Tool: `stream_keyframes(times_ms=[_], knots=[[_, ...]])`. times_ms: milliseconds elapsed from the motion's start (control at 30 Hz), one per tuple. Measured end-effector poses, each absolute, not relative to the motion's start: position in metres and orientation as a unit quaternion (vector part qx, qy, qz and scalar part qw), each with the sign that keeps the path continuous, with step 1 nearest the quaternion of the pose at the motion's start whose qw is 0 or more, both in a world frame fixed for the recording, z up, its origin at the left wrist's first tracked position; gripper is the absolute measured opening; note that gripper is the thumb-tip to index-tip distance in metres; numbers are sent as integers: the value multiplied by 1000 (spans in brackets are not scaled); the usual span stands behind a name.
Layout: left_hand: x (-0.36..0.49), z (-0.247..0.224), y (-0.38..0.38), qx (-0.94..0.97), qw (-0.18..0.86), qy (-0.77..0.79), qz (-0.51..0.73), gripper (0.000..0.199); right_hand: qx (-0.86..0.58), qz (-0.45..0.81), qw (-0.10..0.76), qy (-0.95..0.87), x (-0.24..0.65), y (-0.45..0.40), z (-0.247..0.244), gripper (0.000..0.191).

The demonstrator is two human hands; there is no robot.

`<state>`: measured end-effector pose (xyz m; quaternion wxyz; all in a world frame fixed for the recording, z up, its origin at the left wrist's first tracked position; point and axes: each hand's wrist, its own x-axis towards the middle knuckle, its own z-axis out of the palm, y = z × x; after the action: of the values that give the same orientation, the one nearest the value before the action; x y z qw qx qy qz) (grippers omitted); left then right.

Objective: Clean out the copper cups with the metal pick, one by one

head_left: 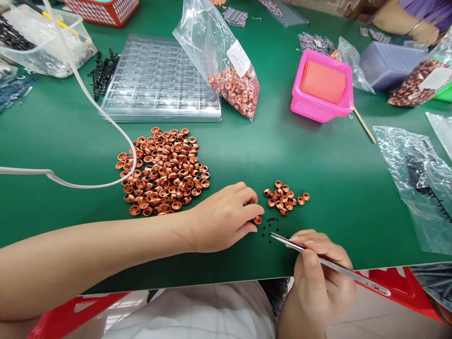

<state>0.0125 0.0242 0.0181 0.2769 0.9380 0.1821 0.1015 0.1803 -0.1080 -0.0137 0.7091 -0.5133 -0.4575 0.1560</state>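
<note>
My left hand rests on the green table, its fingers curled at a single copper-coloured cup; the fingertips touch or nearly touch it. Tweezers are held in my right hand, pointing left, with their tips just above the table beside several tiny black pieces. Beyond these lies a small group of copper cups. Left of my left hand spreads a large pile of the same cups, partly crossed by a white cable.
Behind the pile are stacked clear trays and a bag of copper cups. A pink basket holds an orange block. Plastic bags lie at right. Another person's arm is at the top right.
</note>
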Motion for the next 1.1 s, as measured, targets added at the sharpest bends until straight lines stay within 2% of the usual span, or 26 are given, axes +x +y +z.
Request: stream_keyframes(times_ms=[467,667,833,1000,1100], knots=[[15,15,25,936,284,181,107,15,-505,155,714,-459,180,-108,-13,10],[13,13,27,933,275,175,150,12,-519,152,721,-433,178,-108,-10,11],[6,18,17,918,298,173,197,13,-621,148,653,-408,185,-117,-2,12],[7,14,10,905,337,205,163,12,-701,160,556,-416,196,-122,-5,10],[10,10,11,898,354,210,153,14,-709,169,538,-423,198,-122,-7,9]])
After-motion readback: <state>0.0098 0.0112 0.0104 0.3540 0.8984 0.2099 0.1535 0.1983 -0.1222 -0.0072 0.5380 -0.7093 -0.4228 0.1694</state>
